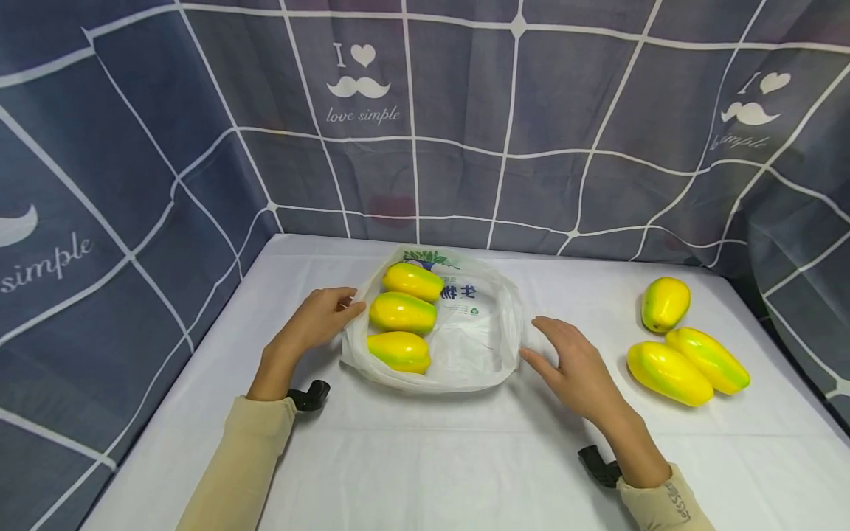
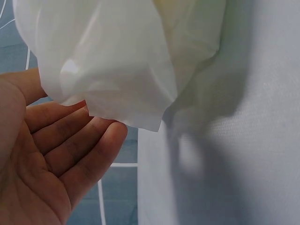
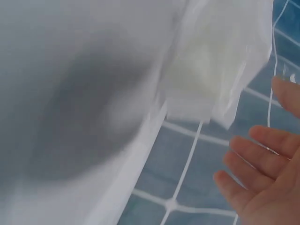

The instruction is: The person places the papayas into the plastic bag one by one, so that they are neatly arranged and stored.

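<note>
A translucent white plastic bag (image 1: 461, 358) lies spread on the table, its mouth wide and facing up. Inside, along its left half, three yellow-green papayas (image 1: 401, 313) sit in a column. My left hand (image 1: 321, 316) is at the bag's left rim, thumb and fingertips touching the plastic. In the left wrist view the bag (image 2: 122, 79) hides the thumb tip, and the other fingers (image 2: 91, 161) are nearly straight. Just off the bag's right rim, my right hand (image 1: 578, 372) has its thumb and fingers spread and holds nothing.
Three more papayas (image 1: 669, 372) lie on the right side of the white-covered table (image 1: 425, 472), two side by side and one behind. Grey gridded curtains (image 1: 458, 96) stand along the back and sides. Black wrist mounts (image 1: 311, 396) show below both hands.
</note>
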Tool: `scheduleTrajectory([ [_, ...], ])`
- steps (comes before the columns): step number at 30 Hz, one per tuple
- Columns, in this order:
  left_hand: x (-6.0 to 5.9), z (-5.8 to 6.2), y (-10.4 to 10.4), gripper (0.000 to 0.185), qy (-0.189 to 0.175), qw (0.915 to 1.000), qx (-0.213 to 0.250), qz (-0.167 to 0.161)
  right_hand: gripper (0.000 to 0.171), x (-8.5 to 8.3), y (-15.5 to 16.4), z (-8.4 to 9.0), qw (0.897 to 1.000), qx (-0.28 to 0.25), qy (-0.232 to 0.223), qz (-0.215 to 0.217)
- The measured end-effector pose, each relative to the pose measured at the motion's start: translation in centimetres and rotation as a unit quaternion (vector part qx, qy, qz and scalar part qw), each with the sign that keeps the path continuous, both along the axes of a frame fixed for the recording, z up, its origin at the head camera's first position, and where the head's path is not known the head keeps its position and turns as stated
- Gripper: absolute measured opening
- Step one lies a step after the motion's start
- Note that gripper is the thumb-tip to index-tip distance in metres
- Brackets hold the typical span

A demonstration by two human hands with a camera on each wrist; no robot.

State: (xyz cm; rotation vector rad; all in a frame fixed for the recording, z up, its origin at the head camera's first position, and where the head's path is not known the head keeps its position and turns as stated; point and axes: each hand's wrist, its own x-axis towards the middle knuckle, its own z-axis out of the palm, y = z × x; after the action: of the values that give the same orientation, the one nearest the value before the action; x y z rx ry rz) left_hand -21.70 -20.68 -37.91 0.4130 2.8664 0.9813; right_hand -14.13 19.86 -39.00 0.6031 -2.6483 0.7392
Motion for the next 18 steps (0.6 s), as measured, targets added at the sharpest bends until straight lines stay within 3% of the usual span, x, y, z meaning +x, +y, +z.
scheduleTrajectory([
  [10, 0.0, 0.0, -0.1, 0.047, 0.005, 0.9999, 0.010, 0.002, 0.053, 1.7, 5.4, 0.2, 0.999, 0.014, 0.009, -0.036],
  [18, 0.0, 0.1, -0.1, 0.048, 0.001, 1.0000, 0.005, 0.001, 0.059, 2.9, 9.4, 0.1, 0.996, 0.016, -0.013, -0.085],
])
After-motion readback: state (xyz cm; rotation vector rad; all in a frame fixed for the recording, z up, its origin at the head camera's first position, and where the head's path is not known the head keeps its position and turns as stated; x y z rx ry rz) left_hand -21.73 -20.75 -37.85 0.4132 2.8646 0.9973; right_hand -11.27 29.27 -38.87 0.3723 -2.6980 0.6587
